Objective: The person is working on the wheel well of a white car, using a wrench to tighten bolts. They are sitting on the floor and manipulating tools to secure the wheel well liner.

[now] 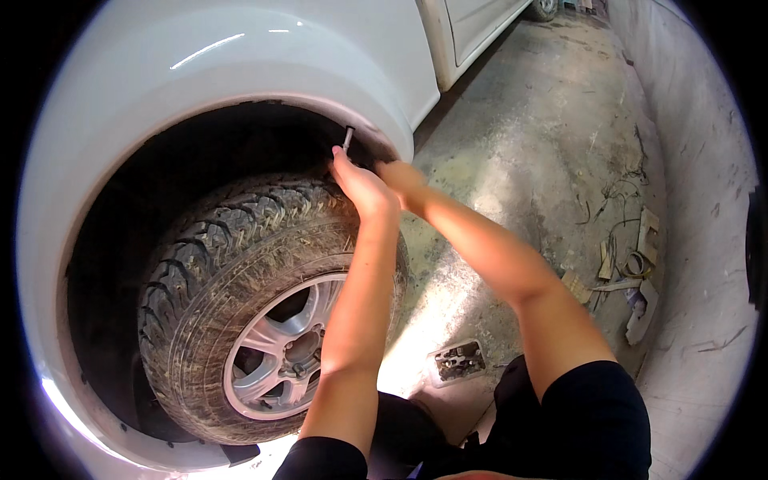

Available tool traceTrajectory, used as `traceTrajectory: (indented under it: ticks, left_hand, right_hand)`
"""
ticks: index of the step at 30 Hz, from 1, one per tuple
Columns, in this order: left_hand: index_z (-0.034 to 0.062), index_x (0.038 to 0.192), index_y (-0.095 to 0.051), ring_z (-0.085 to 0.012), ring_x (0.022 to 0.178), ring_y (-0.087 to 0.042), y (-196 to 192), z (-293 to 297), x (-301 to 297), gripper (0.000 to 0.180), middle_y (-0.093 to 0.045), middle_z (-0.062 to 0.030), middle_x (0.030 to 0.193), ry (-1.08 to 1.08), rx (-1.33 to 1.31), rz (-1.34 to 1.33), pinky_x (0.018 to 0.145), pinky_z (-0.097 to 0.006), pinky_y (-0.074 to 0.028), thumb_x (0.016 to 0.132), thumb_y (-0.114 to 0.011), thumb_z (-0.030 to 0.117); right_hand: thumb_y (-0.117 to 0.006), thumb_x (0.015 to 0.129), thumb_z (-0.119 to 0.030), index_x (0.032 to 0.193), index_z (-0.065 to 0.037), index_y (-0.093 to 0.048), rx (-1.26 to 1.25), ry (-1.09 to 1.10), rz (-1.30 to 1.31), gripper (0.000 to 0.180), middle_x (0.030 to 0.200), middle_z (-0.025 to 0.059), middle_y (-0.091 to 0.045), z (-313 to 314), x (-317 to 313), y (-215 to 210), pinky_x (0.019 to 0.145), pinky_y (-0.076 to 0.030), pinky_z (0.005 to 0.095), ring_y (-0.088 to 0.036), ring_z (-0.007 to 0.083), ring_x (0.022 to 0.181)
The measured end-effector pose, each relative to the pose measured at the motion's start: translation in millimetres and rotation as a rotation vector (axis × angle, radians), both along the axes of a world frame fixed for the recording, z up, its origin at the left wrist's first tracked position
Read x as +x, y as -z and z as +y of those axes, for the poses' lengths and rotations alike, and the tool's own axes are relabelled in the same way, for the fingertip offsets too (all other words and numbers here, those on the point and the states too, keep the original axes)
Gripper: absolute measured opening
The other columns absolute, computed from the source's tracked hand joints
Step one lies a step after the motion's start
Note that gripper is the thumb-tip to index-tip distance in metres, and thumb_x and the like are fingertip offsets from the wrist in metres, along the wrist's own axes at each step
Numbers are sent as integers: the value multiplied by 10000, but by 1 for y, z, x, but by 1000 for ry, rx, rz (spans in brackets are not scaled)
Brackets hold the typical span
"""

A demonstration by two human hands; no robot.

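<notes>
Just above the fingers of the left hand (364,182), a slim silver metal rod (349,139) slants up toward the rim of a glossy white curved fender (240,68); how far those fingers close, and whether they grip it, I cannot tell. Right beside them, the blurred right hand (403,180) hides its fingers and any hold. Below both sits a muddy black rubber tyre (204,316).
</notes>
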State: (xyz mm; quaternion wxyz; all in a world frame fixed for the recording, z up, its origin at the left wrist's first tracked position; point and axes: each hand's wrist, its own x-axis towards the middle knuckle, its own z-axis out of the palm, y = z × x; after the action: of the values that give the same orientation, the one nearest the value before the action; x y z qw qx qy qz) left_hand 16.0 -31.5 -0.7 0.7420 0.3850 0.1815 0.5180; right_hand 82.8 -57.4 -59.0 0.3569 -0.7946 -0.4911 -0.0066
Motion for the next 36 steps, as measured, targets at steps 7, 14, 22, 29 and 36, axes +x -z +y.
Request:
traceTrajectory:
  ticks: [7, 14, 22, 29, 36]
  left_hand:
    - [76, 1324, -495, -228, 1188, -485, -4, -8, -6, 561, -508, -81, 1365, 31, -69, 62, 1027, -387, -366, 978, -421, 511]
    - [4, 1308, -474, -281, 1172, -518, -56, 7, -41, 620, -542, -145, 1295, 235, -135, -5, 1034, -416, -391, 993, -331, 518]
    - [-24, 1316, -441, -284, 1195, -525, -66, 1, -48, 661, -534, -176, 1298, 372, -165, 58, 1040, -396, -402, 998, -284, 533]
    - [-32, 1343, -436, -292, 1225, -520, -59, 9, -44, 681, -540, -178, 1325, 362, -13, 105, 1057, -405, -395, 1010, -267, 537]
    - [-25, 1363, -450, -228, 1250, -453, -51, 3, -42, 727, -515, -115, 1339, 161, -65, 273, 1088, -364, -301, 970, -402, 585]
  right_hand:
    - [-631, 822, -179, 1022, 24, -612, -143, -118, -78, 285, 974, 229, -679, -47, 6, -28, 779, -526, 471, -654, 391, 947]
    - [-655, 775, -233, 893, 14, -674, -84, -200, -47, 274, 839, 235, -670, -90, -42, -130, 717, -519, 460, -659, 395, 813]
    - [-698, 816, -266, 814, -12, -696, 327, -12, -220, 254, 672, 174, -653, -82, -59, -140, 620, -512, 440, -653, 343, 646]
    - [-704, 815, -244, 814, -3, -692, 371, -50, -138, 242, 674, 175, -653, -92, -59, -140, 621, -520, 434, -658, 348, 666]
    - [-678, 830, -232, 834, 22, -692, -98, -15, -177, 255, 783, 215, -669, -107, -52, -155, 693, -534, 464, -661, 389, 768]
